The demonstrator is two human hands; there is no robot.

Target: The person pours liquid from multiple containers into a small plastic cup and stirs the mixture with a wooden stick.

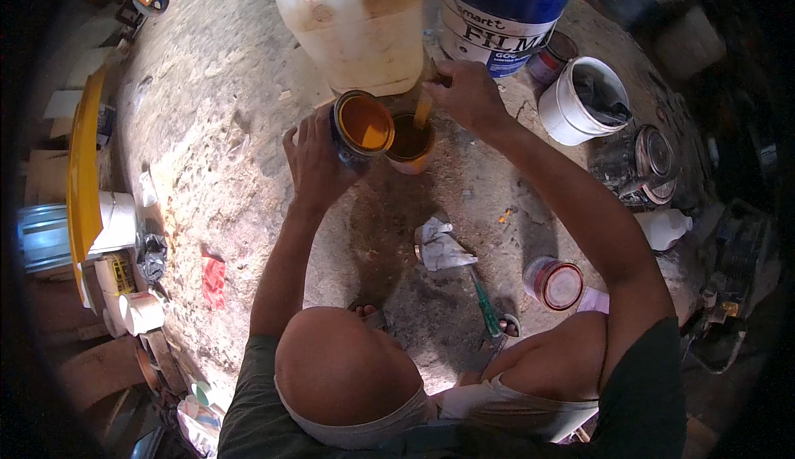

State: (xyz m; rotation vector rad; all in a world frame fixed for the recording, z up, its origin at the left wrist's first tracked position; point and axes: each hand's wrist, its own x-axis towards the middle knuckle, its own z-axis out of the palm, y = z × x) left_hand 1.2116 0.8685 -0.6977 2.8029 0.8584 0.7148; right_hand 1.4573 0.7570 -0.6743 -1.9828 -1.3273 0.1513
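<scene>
My left hand (317,165) is wrapped round a small paint can (364,124), its open mouth showing orange-yellow paint. The can tilts toward me, its rim close beside a small open pot (410,161) on the floor. Inside that pot is a dark yellowish content. My right hand (472,99) pinches a flat yellow-coated stick (423,109), whose lower end reaches into the pot. Whether it is a plain stick or a brush, I cannot tell. The far side of the pot lies partly in shadow.
Beyond my hands stand a cloudy jerrycan (356,41) and a blue-and-white bucket (497,24). Right of them is a white pail (567,111). Nearer lie a crumpled white rag (447,248), a green-handled tool (486,302) and a red-topped can (561,285). Left is a red scrap (214,281).
</scene>
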